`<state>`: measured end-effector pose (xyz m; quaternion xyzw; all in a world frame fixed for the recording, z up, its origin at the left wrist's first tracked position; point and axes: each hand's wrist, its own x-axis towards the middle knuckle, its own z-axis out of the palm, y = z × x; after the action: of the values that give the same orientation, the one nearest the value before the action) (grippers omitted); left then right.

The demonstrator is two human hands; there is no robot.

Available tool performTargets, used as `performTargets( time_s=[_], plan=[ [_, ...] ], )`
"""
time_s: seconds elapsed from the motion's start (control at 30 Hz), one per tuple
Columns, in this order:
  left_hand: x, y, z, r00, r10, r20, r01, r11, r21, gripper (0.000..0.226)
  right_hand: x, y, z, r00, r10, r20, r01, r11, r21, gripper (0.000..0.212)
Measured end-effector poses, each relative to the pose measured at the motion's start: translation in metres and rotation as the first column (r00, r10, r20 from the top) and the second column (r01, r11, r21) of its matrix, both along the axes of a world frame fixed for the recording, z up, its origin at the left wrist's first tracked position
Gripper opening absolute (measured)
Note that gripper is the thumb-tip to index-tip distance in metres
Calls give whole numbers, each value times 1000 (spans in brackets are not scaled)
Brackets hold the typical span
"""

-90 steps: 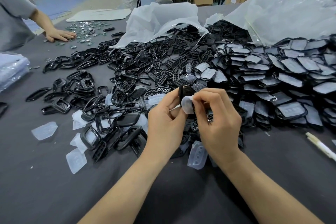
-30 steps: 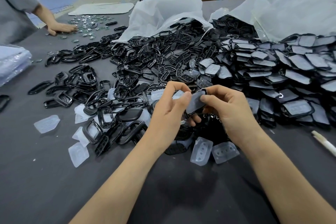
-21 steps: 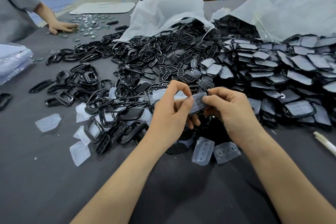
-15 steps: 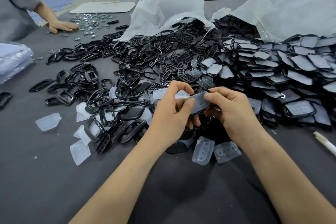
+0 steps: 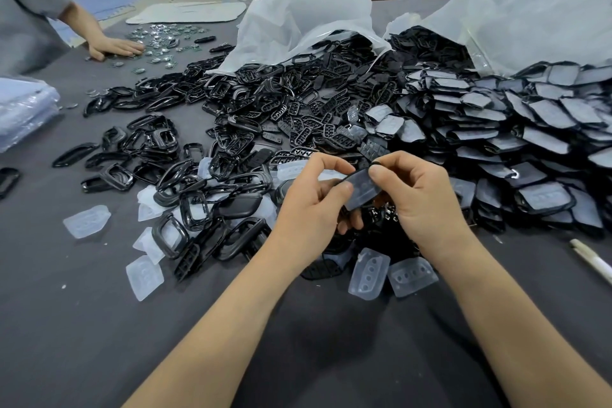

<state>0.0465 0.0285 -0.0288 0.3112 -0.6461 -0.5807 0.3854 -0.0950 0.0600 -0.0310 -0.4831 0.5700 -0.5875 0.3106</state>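
My left hand (image 5: 311,209) and my right hand (image 5: 420,205) together hold one black plastic shell with a translucent rubber pad (image 5: 362,187) seated in it, above the grey table. Both thumbs and forefingers pinch its edges. Two loose translucent pads (image 5: 369,273) (image 5: 412,276) lie just below my hands. A heap of loose black frames (image 5: 231,156) spreads to the left and behind. Stacked shells with pads fitted (image 5: 516,129) fill the right side.
Two white plastic bags (image 5: 304,23) (image 5: 530,13) spill black parts at the back. Another person's hand (image 5: 114,48) rests by small shiny pieces (image 5: 165,40) far left. A clear wrapped bundle (image 5: 23,109) lies at the left edge, a white pen (image 5: 592,260) at the right.
Three seconds ago I was pressing a pad onto a shell held upright; the piece now lies flatter between my fingers. Over the last second my hands have hardly moved.
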Motion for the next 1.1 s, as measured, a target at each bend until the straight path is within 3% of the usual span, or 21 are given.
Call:
performTargets(
  time_s=[0.67, 1.1],
  plan=[
    [-7, 4, -2, 985, 163, -58, -152, 977, 150, 22, 9, 2, -5, 998, -48, -43, 47, 999, -25, 15],
    [-9, 6, 0, 987, 148, -67, -135, 976, 171, 16, 10, 4, -4, 994, -95, -48, 94, 995, -42, 15]
  ],
)
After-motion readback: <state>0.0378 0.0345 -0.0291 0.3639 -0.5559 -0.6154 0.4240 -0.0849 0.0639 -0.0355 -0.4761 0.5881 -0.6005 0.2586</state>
